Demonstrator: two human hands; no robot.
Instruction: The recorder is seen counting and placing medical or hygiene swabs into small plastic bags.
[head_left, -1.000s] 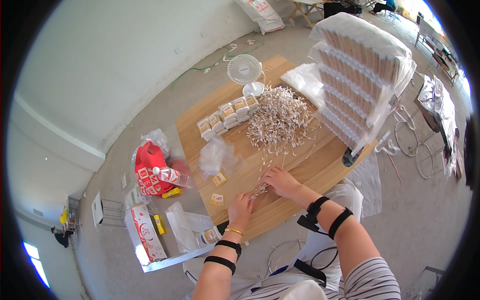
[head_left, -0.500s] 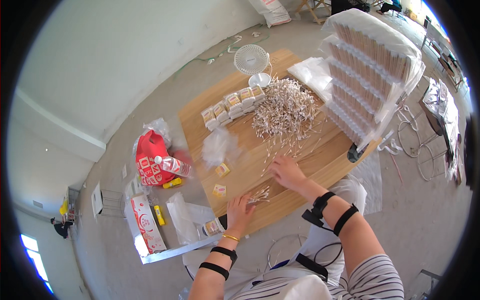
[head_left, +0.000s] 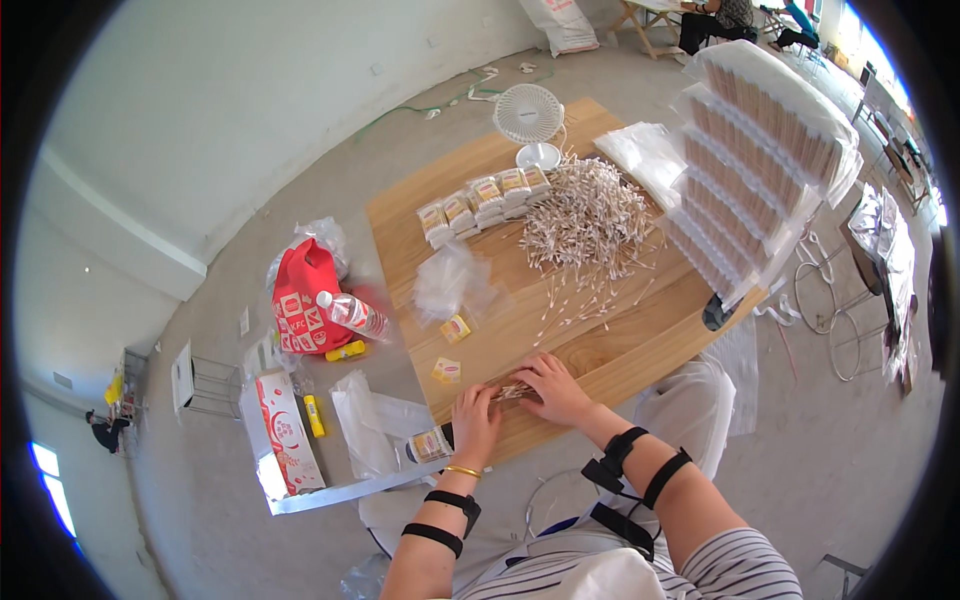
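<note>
Near the front edge of the wooden table, my left hand [head_left: 476, 420] and my right hand [head_left: 556, 390] close on a small bundle of cotton swabs [head_left: 513, 390] from opposite ends. My fingers cover much of the bundle. Just beyond my left hand lie small yellow-and-white cards [head_left: 447, 371], with another card [head_left: 456, 328] farther off. A heap of loose cotton swabs [head_left: 590, 215] spreads over the table behind my right hand, some scattered toward me. Clear plastic bags [head_left: 448, 280] lie left of the heap. Filled swab packs [head_left: 485, 200] stand in a row behind the bags.
A white fan [head_left: 528, 115] stands at the table's back. Tall wrapped layers of sticks [head_left: 760, 150] rise at the right, beside flat plastic sheets [head_left: 642, 160]. To the left are a red bag [head_left: 305, 300], a water bottle [head_left: 358, 315], a white-and-red box [head_left: 287, 430] and a swab pack [head_left: 429, 445].
My right hand has moved left and toward me, from the bare tabletop to the swabs by my left hand. Both hands now meet around the bundle. The view has shifted slightly.
</note>
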